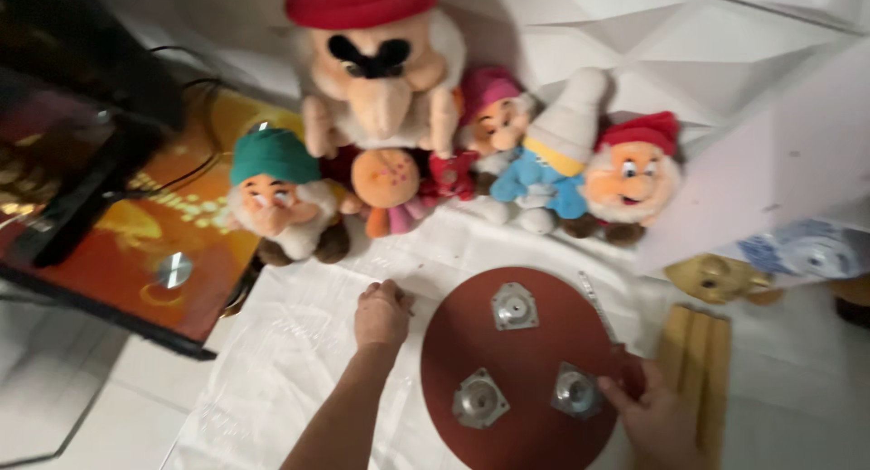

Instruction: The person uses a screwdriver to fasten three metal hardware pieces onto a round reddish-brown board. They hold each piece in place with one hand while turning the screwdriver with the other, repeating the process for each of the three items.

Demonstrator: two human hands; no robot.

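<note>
I see the round reddish-brown wooden board (530, 370) lying flat on the crinkled clear plastic sheet (299, 343) spread over the floor, toward the sheet's right edge. Three silver metal mounting plates (515, 306) already sit on its face; no legs stand in them, and the pale wooden legs (696, 357) lie just beside the board, off the sheet's right edge. My right hand (657, 425) grips the board's right rim, fingers closed on it. My left hand (381, 314) rests curled on the sheet just left of the board; whether it pinches anything I cannot tell. No containers show.
</note>
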